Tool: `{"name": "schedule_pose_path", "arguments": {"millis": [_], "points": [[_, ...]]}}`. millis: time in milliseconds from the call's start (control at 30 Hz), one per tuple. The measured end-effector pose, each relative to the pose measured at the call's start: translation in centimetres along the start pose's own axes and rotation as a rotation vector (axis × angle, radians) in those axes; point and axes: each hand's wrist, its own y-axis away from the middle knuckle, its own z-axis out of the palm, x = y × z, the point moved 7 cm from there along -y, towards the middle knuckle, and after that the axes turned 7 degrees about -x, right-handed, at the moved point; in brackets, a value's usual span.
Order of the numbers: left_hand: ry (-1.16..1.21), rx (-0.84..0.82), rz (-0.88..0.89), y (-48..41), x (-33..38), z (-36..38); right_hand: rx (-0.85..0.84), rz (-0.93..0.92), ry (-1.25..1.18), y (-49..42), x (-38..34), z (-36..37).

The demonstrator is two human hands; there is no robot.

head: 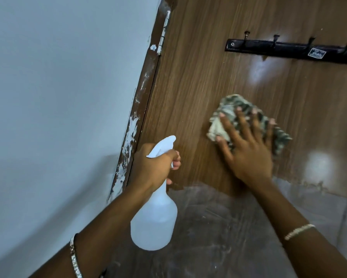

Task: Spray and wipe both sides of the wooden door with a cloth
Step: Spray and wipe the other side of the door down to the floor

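2 jobs are split: cloth (230, 109) is pressed to the wooden door (198, 77), centre right, by the splayed right hand (247, 155) for wiping; spray bottle (154, 223) is clamped ready in the left hand (152, 167).

Right hand (249, 155) presses a cloth (247, 109) flat on the wooden door (198, 81) (left hand (150, 167) grips a spray bottle (154, 221)).
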Motion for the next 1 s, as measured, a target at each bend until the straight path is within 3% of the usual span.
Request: {"name": "schedule_pose_path", "arguments": {"millis": [167, 333, 400, 533, 667, 867, 1000], "points": [[0.015, -0.044, -0.026, 0.3, -0.4, 2.1, 0.041, 0.296, 0.018, 4.9, 11.5, -2.9], [0.025, -0.076, -0.039, 0.3, 0.0, 4.4, 0.075, 0.56, -0.045, 3.2, 8.6, -1.7], [0.019, -0.094, -0.04, 0.4, -0.1, 5.4, 0.067, 0.469, -0.059, 1.5, 5.2, -0.7], [0.045, -0.1, -0.051, 0.9, 0.0, 7.4, 0.018, 0.09, -0.065, -0.7, -1.1, 0.4], [0.032, -0.117, -0.041, 2.3, 0.3, 10.1, -0.006, -0.039, 0.019, 0.6, 2.7, -0.8], [0.053, -0.159, -0.091, 3.8, 0.2, 13.4, 0.002, 0.331, 0.032, 8.6, 19.2, -4.3], [0.059, -0.154, -0.074, 5.1, 1.1, 15.1, 0.051, 0.548, -0.018, 9.9, 21.8, -4.7]]}}
